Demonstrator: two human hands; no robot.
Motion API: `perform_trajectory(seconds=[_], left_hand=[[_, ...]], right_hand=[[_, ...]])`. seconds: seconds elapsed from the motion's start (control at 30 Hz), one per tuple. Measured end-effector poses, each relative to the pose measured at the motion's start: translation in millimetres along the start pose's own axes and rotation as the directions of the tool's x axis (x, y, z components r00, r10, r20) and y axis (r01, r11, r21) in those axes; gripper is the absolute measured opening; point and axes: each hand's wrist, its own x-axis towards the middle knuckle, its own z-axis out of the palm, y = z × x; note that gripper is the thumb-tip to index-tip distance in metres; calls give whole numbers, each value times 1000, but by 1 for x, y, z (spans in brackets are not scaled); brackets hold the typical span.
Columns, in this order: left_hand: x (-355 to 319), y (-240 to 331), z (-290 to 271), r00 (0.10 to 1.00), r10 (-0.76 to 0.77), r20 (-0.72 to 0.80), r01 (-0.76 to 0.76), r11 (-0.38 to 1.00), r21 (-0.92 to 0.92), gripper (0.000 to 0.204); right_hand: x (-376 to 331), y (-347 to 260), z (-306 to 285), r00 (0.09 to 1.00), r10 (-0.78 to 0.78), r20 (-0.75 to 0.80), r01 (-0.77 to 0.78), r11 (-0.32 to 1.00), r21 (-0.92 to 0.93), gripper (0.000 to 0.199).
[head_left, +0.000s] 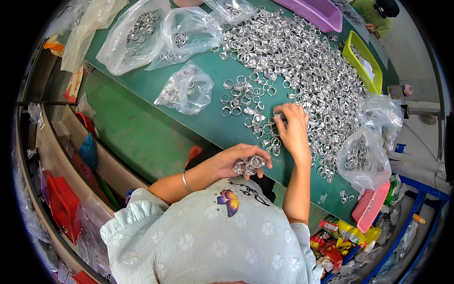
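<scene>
Our left hand (239,160) cups a cluster of silver rings (249,164) near the green tabletop's (208,118) edge; our right hand (292,127) pinches a ring beside the big ring pile (302,61).

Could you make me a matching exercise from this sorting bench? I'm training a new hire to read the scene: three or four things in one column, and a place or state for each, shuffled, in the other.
Things:
1. left hand
2. right hand
3. yellow tray
4. pink tray

Places or states:
A. at the table's near right edge, beside a bag of rings
B. cupped, holding a clutch of metal rings
C. fingertips down at the near edge of the ring pile
D. on the far right of the table, past the pile

Pairs: 1-B, 2-C, 3-D, 4-A
</scene>
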Motion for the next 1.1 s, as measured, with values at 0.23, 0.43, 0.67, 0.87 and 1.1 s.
perform_trajectory(seconds=[0.23, 0.43, 0.67, 0.87, 1.1], left_hand=[[0, 1, 12, 987, -150, -63, 160, 966, 202, 26], [-6, 2, 18, 975, -169, -146, 198, 957, 211, 20], [-3, -1, 20, 963, -147, -228, 206, 943, 262, 15], [-1, 7, 9, 939, 105, -328, -39, 979, 200, 28], [9, 18, 7, 948, 201, -247, -168, 975, 149, 41]], right_hand=[[16, -7, 27, 999, -51, 11, 52, 998, -40, 16], [20, 11, 10, 998, -8, -61, 23, 970, 242, 9], [42, 22, 35, 955, -28, -296, 10, 998, -63, 10], [1, -10, 11, 936, 349, -43, -146, 498, 855, 12], [-33, -31, 5, 964, 264, -40, -87, 452, 888, 19]])
